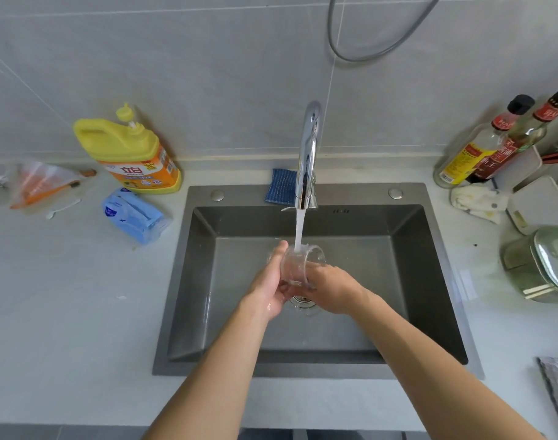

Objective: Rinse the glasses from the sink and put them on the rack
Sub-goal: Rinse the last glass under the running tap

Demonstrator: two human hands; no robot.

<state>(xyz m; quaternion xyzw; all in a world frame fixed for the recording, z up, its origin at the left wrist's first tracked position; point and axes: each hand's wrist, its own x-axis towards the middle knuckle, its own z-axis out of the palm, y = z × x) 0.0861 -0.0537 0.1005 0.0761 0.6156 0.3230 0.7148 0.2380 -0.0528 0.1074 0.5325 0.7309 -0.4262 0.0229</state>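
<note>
Soft even daylight; bowed wide-angle edges

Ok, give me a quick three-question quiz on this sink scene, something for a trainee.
1. True or false: the tap is turned off.
2. How many hands hold the glass? A none, B one, C two.
3. Fill in: the yellow detergent bottle stands on the person's ___ side of the sink.
Key: 1 false, water runs onto the glass. 2 C, the left hand and right hand. 3 left.
</note>
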